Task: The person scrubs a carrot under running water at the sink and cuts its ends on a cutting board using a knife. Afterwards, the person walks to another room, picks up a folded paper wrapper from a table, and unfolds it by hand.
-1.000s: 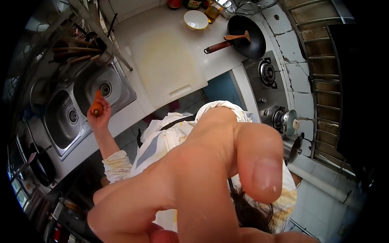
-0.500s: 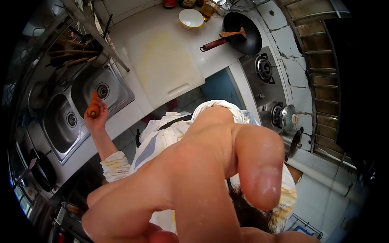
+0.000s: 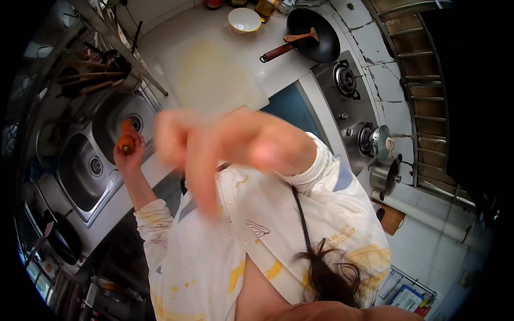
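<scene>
Over the sink, my left hand (image 3: 130,156) is closed around an orange carrot (image 3: 126,143). The carrot's thick stem end faces the camera, and its narrower end points toward the drain. My right hand (image 3: 230,142) is raised in front of my body, close to the camera and blurred by motion. Its fingers look bent and apart, with nothing visible between them. Below the carrot lies the double-bowl steel sink (image 3: 111,187). Past my right hand is a white cutting board (image 3: 214,69) with a yellowish stain, partly covered by that hand.
A black wok (image 3: 324,45) holding a wooden-handled spatula (image 3: 302,37) stands at the back right. Beside it are a white bowl (image 3: 244,20) and bottles. On the right are a gas stove (image 3: 342,101) and a lidded pot (image 3: 384,176). A utensil holder (image 3: 130,82) stands by the sink.
My right hand has moved away from the camera, up and left in the view, uncovering my patterned shirt. My left hand still holds the carrot over the sink.
</scene>
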`<action>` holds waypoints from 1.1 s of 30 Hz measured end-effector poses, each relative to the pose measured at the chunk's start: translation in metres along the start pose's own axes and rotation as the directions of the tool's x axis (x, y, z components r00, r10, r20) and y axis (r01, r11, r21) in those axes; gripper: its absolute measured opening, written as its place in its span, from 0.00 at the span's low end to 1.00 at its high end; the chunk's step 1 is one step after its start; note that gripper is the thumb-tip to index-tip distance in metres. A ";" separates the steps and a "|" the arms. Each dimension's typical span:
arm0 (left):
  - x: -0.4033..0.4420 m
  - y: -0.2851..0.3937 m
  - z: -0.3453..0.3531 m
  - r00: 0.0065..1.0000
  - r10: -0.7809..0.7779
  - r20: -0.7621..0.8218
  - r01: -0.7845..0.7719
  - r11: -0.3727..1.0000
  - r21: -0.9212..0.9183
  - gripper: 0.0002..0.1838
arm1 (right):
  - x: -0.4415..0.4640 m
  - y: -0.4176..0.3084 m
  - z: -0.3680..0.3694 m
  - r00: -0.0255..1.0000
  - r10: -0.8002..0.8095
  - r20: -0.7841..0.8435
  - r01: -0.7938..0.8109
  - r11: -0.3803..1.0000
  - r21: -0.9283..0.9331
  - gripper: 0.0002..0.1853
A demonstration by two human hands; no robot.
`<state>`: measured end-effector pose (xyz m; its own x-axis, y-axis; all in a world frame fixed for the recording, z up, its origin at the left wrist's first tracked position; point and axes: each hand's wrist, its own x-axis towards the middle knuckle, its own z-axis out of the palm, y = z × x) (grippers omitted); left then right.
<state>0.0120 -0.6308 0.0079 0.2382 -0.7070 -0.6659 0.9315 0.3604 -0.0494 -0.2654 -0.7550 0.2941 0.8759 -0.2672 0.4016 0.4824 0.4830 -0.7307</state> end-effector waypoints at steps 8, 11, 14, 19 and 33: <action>0.010 -0.010 0.000 0.997 -0.029 -0.070 0.032 0.999 0.039 0.25 | -0.226 0.099 -0.178 0.480 0.013 -0.877 -0.869 -0.130 -0.477 0.22; 0.010 -0.019 0.001 0.997 -0.008 -0.082 0.013 0.998 0.066 0.25 | -0.270 0.115 -0.245 0.238 0.012 -0.971 -0.937 0.265 -0.226 0.34; 0.002 -0.040 0.009 0.986 0.089 -0.139 -0.077 0.993 0.094 0.25 | -0.236 0.087 -0.281 0.067 -0.002 -0.998 -0.240 0.971 -0.018 0.33; -0.007 -0.073 0.009 0.981 0.140 -0.132 -0.136 0.990 0.038 0.26 | -0.209 0.040 -0.349 0.191 0.180 -0.965 0.374 0.896 0.241 0.25; -0.007 -0.194 0.036 0.954 0.220 -0.204 -0.202 0.974 0.107 0.29 | -0.353 -0.078 -0.298 0.228 0.247 -0.942 0.073 0.960 0.269 0.10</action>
<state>-0.1601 -0.7176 0.0494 0.3763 -0.4710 -0.7978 0.8883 0.4281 0.1662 -0.6128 -0.9472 0.0451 0.3176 -0.7271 -0.6086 0.5278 0.6688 -0.5236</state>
